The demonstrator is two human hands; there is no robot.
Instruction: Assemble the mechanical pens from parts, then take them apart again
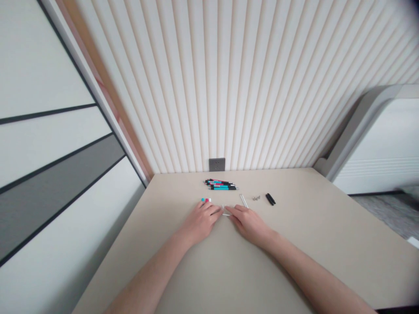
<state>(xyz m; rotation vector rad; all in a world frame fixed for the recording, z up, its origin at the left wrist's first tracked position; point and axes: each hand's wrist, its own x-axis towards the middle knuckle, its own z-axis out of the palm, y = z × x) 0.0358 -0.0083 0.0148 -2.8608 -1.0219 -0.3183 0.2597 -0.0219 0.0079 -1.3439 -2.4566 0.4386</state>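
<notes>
Both hands lie palm-down on the beige surface, near its middle, with the left hand (199,222) and right hand (250,224) angled inward so their fingers nearly meet. Neither looks tightly closed, but at this size you cannot tell whether the fingertips grip anything. Between them, a thin white tube (226,214) lies roughly crosswise, its long axis running left to right and almost touching the right hand's fingers. Just beyond the left hand's fingers sit small teal and pink pen parts (205,199). Right of the fingertips, a pair of white pen refills (244,200) lies slanted, pointing toward the far edge. Farther right are tiny metal pen parts (256,197) and two black pen barrels (270,199). Near the far edge, a stack of black, teal and pink pens (221,185) lies with its long axis running left to right, below a grey wall socket (217,164).
</notes>
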